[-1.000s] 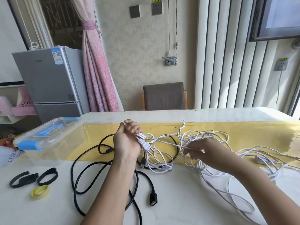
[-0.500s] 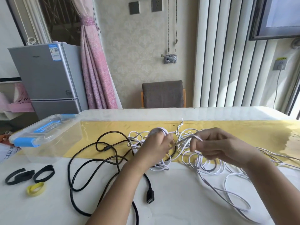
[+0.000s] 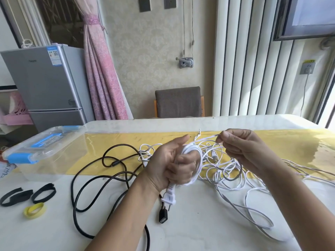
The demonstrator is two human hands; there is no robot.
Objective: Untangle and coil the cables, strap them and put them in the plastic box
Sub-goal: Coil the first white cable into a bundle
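My left hand [image 3: 172, 165] grips a small coil of white cable [image 3: 194, 156] wound around its fingers, and the cable's white plug [image 3: 169, 196] hangs below the palm. My right hand [image 3: 243, 149] pinches a strand of the same white cable, lifted above the table. A tangle of white cable [image 3: 233, 174] spreads under and right of both hands. A black cable [image 3: 94, 182] with a USB end [image 3: 163, 215] loops on the table to the left. The clear plastic box [image 3: 41, 153] with blue latches stands at the left edge, lid on.
Two black straps [image 3: 16, 197] [image 3: 43, 193] and a yellow strap [image 3: 34, 211] lie near the front left of the white table [image 3: 199, 229]. A yellow runner [image 3: 112, 142] crosses the table. A grey chair [image 3: 178, 102] stands behind it, a fridge [image 3: 49, 84] at back left.
My left hand has turned palm-up with more white cable wound on it, and the plug now hangs below it. My right hand has lifted a strand up and to the right.
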